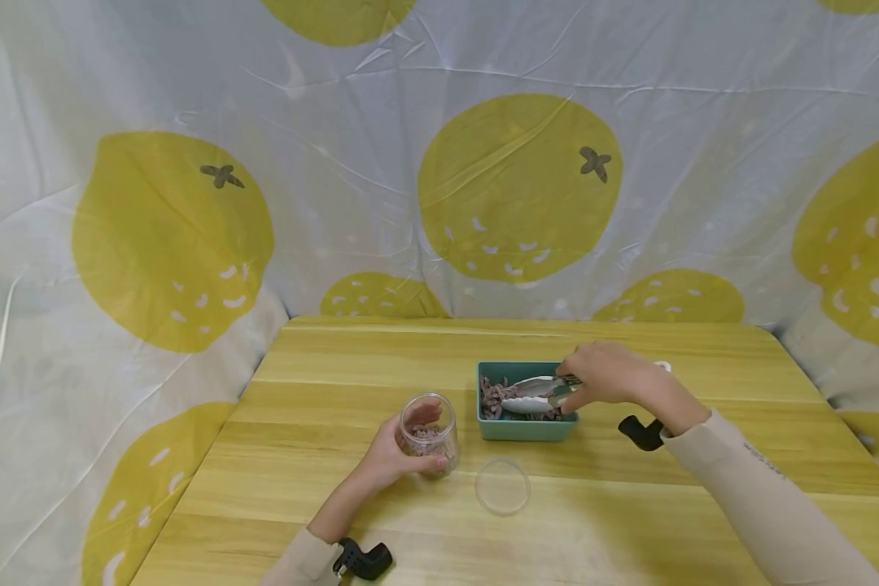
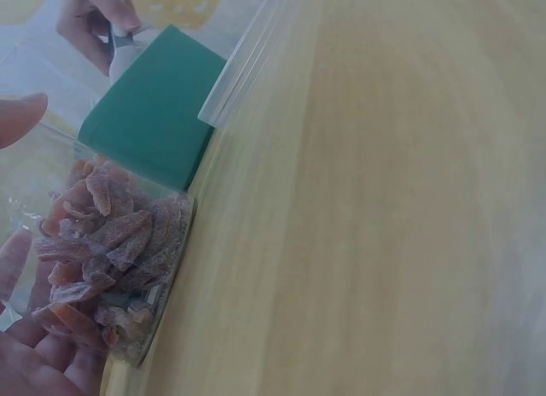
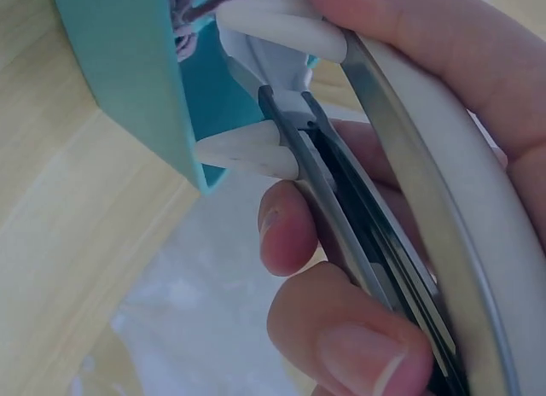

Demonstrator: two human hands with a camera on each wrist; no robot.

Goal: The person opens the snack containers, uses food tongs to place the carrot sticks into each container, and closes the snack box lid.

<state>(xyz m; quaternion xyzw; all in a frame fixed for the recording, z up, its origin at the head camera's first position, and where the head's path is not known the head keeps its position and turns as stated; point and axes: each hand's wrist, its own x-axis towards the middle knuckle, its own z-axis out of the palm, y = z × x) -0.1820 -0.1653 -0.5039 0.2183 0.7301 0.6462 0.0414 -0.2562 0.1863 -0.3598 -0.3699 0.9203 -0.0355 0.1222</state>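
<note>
remotely, i see the left hand (image 1: 388, 457) holding the jar (image 1: 450, 443), right hand (image 1: 610, 373) gripping the tongs (image 1: 531, 404), whose weak squeeze could drop strips (image 1: 492, 397).

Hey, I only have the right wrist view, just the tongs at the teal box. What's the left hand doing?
Observer: The left hand is holding a clear jar.
Operator: Anything inside it?
Observer: Yes, the left wrist view shows brownish strips through its wall.
Operator: Do you see a lid anywhere?
Observer: What looks like a clear round lid lies on the table, on the wearer's side of the teal box.
</note>
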